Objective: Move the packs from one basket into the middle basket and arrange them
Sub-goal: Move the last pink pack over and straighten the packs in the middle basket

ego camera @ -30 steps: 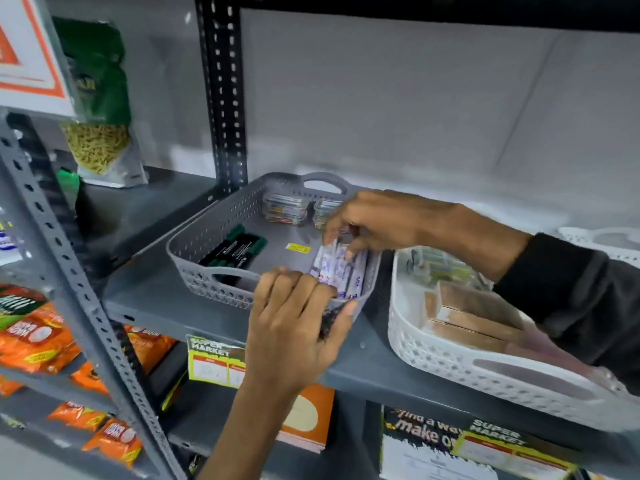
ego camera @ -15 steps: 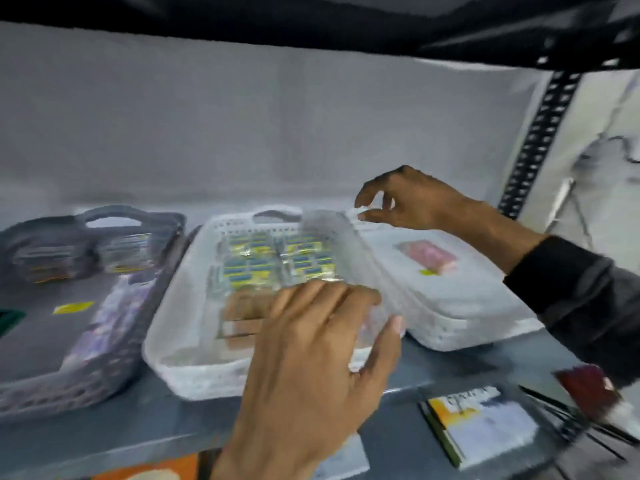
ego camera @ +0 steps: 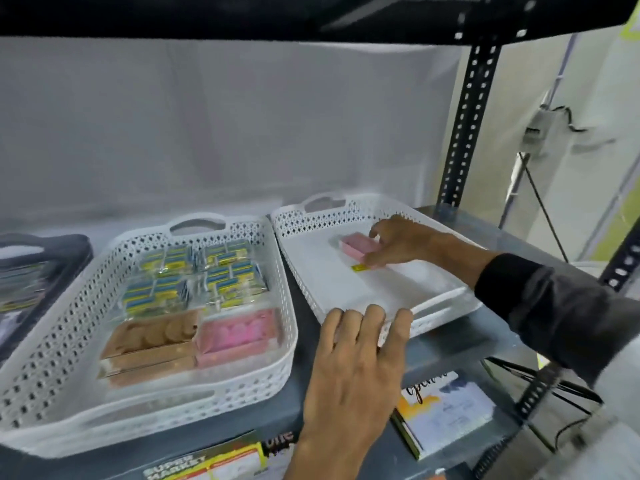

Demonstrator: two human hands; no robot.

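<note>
Pink pack (ego camera: 358, 246) half-enclosed by right grip (ego camera: 398, 242), fingers curling round it, pinch unconfirmed; left grip (ego camera: 353, 358) spread, steadying right basket (ego camera: 436, 306); lift level toward middle basket (ego camera: 291, 341).

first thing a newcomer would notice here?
Probably the right hand closing on the lone pink pack in the otherwise bare right basket, left hand resting on that basket's near rim. Next, the middle basket, packed with yellow-blue packs behind brown and pink ones.
</note>
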